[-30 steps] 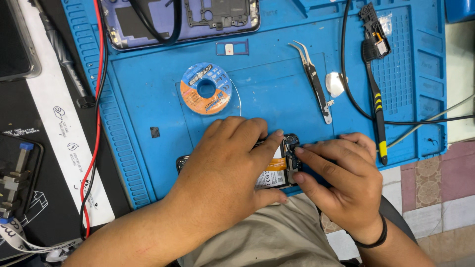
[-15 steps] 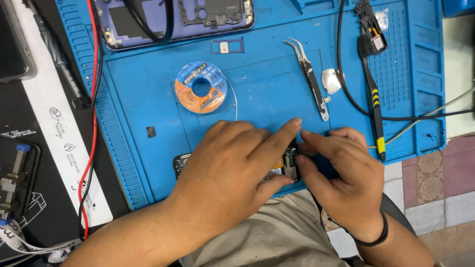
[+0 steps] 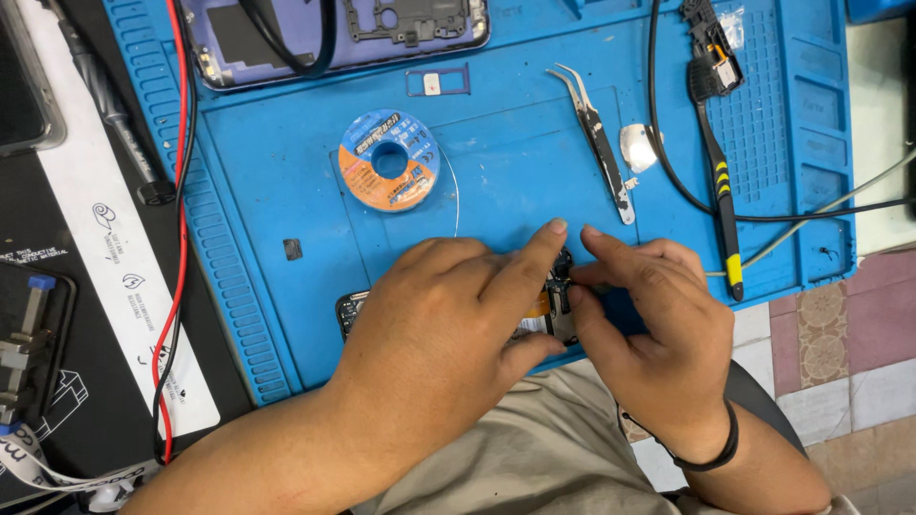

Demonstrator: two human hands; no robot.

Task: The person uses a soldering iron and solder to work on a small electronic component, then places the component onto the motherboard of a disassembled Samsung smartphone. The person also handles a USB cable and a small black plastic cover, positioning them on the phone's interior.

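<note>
Circuit board (image 3: 549, 303), small and dark with an orange patch and bright metal parts, lies at the near edge of the blue mat (image 3: 496, 181), almost wholly covered by the two hands. Since a second ago the left hand (image 3: 448, 324) has changed its shape: then its fingers were curled over the board, now the forefinger is stretched out straight, its tip pressing just past the board's far end. The right hand (image 3: 649, 324) has drawn in beside it, thumb and forefinger pinched on the board's right end, so the two forefingers nearly meet. The other things on the mat lie where they did.

The mat is soft-looking rubber, ribbed along its left border and moulded into shallow trays on the right. On it lie a flat round solder wick spool (image 3: 389, 160), orange and blue with a thin strand trailing off, steel tweezers (image 3: 596, 143) with curved tips, and a black brush (image 3: 718, 162) with yellow bands on its handle. A purple phone back housing (image 3: 334, 29) sits at the far edge with a black cable looped across it. The right wrist wears a black band (image 3: 711, 448)
</note>
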